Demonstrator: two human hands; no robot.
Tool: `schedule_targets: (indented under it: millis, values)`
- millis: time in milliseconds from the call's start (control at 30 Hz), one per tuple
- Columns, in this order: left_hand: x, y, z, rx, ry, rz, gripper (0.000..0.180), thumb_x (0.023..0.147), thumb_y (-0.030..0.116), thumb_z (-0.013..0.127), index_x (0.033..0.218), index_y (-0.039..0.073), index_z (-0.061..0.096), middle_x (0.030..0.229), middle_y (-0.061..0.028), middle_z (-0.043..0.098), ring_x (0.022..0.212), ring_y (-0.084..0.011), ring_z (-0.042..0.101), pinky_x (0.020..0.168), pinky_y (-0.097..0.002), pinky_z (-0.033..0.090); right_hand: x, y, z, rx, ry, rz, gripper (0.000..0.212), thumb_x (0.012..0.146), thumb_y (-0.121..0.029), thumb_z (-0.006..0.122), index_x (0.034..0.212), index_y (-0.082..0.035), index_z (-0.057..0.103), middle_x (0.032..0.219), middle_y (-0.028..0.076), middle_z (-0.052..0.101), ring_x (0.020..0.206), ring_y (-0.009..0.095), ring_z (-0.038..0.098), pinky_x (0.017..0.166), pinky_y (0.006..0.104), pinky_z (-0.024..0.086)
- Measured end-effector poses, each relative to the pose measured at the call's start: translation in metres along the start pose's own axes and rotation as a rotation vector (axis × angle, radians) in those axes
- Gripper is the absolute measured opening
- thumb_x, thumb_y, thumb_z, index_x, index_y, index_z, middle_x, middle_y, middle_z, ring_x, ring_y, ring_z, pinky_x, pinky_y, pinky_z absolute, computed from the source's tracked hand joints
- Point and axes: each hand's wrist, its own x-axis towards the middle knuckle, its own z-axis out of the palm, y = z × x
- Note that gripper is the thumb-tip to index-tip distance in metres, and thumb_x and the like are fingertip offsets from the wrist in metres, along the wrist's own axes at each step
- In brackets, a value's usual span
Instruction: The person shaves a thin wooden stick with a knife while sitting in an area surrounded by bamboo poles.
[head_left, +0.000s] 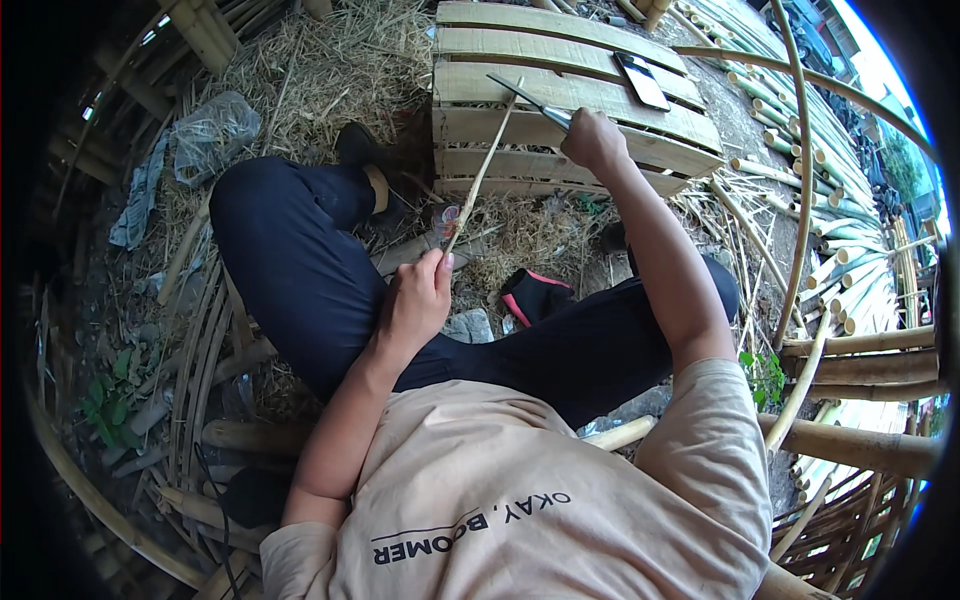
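My left hand (415,308) is closed around the lower end of a thin, pale bamboo strip (484,170), near my lap. The strip slants up and away, its far tip over the slatted wooden crate (530,47). My right hand (596,143) is wrapped round the handle of a knife (541,106), above the crate's near side. The dark, narrow blade points to the left and crosses the strip close to its far tip. Whether the edge is cutting into the strip, I cannot tell.
A phone (642,82) lies on the crate's right part. Piles of cut bamboo poles (850,255) stretch along the right. A crumpled clear plastic bag (215,135) sits on straw at left. Between my legs lies a black and pink item (535,297). Bamboo rails (850,445) stand close on my right.
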Motion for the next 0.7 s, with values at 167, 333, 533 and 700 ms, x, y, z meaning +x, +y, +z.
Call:
schedule_targets:
  millis: [167, 333, 533, 700]
  values:
    - [-0.002, 0.002, -0.001, -0.029, 0.016, -0.014, 0.028, 0.103, 0.018, 0.054, 0.082, -0.001, 0.054, 0.062, -0.0233, 0.056, 0.062, -0.0446, 0.060, 0.053, -0.0511, 0.041, -0.006, -0.008, 0.005, -0.110, 0.030, -0.214, 0.021, 0.079, -0.015, 0.069, 0.096, -0.003, 0.073, 0.094, 0.024, 0.073, 0.091, 0.039, 0.072, 0.081, 0.0470, 0.059]
    - [-0.002, 0.001, -0.001, -0.044, 0.021, -0.002, 0.028, 0.103, 0.017, 0.054, 0.081, -0.001, 0.053, 0.061, -0.0229, 0.054, 0.060, -0.0445, 0.058, 0.052, -0.0506, 0.039, -0.001, 0.004, 0.000, -0.046, 0.036, -0.068, 0.020, 0.077, -0.013, 0.069, 0.093, -0.003, 0.073, 0.092, 0.023, 0.073, 0.089, 0.039, 0.073, 0.081, 0.0463, 0.059]
    - [-0.002, 0.003, -0.001, -0.047, 0.018, 0.000, 0.028, 0.103, 0.017, 0.054, 0.081, -0.001, 0.052, 0.060, -0.0223, 0.053, 0.060, -0.0448, 0.058, 0.053, -0.0509, 0.039, -0.004, 0.002, 0.006, 0.009, 0.021, -0.013, 0.019, 0.077, -0.014, 0.070, 0.091, -0.001, 0.073, 0.093, 0.023, 0.073, 0.090, 0.038, 0.073, 0.082, 0.0464, 0.059]
    - [-0.003, 0.000, -0.002, -0.047, 0.032, 0.018, 0.029, 0.103, 0.017, 0.054, 0.081, -0.001, 0.052, 0.060, -0.0222, 0.053, 0.060, -0.0450, 0.057, 0.052, -0.0509, 0.038, -0.005, -0.002, -0.002, -0.121, -0.007, -0.161, 0.021, 0.078, -0.015, 0.073, 0.093, -0.001, 0.073, 0.096, 0.023, 0.073, 0.093, 0.037, 0.073, 0.083, 0.0456, 0.059]
